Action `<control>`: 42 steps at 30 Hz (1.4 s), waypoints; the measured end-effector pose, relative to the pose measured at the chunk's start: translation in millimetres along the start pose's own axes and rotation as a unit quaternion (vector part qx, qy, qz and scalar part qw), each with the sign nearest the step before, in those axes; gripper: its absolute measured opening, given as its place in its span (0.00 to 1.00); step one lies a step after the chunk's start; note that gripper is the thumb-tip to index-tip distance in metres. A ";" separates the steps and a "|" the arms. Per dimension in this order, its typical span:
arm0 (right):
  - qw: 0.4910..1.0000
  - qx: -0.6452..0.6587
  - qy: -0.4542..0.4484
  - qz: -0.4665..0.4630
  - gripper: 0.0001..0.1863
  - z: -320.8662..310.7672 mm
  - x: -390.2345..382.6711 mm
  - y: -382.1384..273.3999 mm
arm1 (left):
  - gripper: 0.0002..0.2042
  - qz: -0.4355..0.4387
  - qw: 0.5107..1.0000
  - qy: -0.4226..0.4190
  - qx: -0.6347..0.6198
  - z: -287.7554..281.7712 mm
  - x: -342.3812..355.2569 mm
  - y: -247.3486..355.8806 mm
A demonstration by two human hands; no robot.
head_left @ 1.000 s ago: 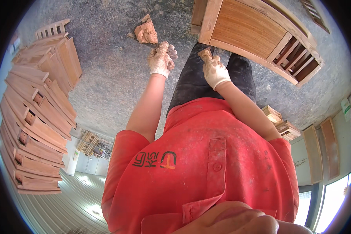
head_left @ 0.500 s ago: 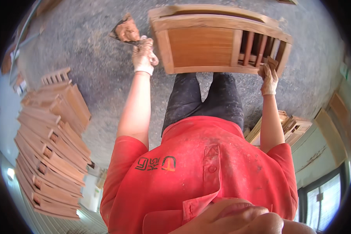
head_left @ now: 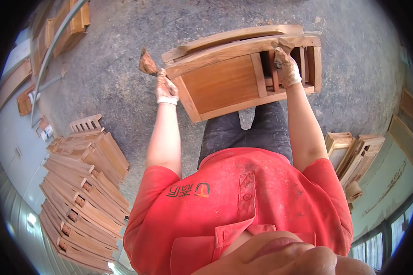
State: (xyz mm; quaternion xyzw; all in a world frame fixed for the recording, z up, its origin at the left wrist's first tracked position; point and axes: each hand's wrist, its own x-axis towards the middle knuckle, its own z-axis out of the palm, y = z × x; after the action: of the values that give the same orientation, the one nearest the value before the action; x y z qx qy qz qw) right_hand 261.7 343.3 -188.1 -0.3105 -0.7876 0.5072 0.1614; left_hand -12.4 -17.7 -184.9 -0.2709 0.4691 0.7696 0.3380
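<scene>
Right hand (head_left: 287,68), in a stained work glove, closes around an upright slat at the right end of the wooden frame (head_left: 222,82), its fingers curled through the gap so that the tips are hidden behind the wood. Left hand (head_left: 166,88), gloved the same way, presses against the frame's left corner; it seems also to pinch a reddish-brown rag (head_left: 147,63) that sticks up beyond the knuckles, though the grip itself is hard to make out from this angle.

The frame is held up off the concrete floor (head_left: 105,68) between the two hands, tilted, with its solid panel toward the left hand and its slatted part toward the right. Its far side is turned away, and its lower edge covers the person's knees. The red shirt (head_left: 243,201) fills the lower middle of the view and hides the floor directly below.

Left of the person, a long stack of similar wooden frames (head_left: 80,192) lies on the floor, well apart from the held one; the stack's lower end bends into the dark rim. More wooden pieces (head_left: 353,151) lean at the right, near the right elbow. Bare concrete spreads beyond the frame's top and right edges.
</scene>
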 end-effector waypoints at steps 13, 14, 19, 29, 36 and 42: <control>0.780 0.582 0.047 0.226 0.19 -62.9 -76.4 -101.1 | 0.10 0.124 0.983 -0.082 -0.106 27.9 -169.4 19.7; 0.805 0.587 -0.050 0.064 0.18 -64.8 -71.3 -171.7 | 0.09 0.137 0.982 -0.079 -0.108 27.0 -179.4 21.5; 0.979 0.013 0.159 -0.128 0.18 -64.0 -61.2 -151.8 | 0.07 0.119 0.982 -0.106 -0.101 55.4 -189.0 39.8; 0.959 0.266 0.095 -0.013 0.16 -33.2 -37.2 -99.2 | 0.05 0.131 0.988 -0.064 -0.045 60.9 -174.4 47.6; 0.835 0.516 0.085 0.172 0.23 -39.3 -60.5 -88.2 | 0.03 0.508 0.730 -0.112 0.444 139.2 -174.0 24.2; 0.809 0.442 -0.219 0.319 0.26 -90.4 -49.0 -198.1 | 0.10 0.499 0.655 -0.090 0.560 154.9 -187.2 -6.1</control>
State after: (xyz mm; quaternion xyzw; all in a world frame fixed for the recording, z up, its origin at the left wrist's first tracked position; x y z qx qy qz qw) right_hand 285.7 316.5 32.2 -0.3204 -0.3494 0.8780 -0.0664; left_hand 93.7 74.7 13.2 0.3149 0.8433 0.4344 0.0316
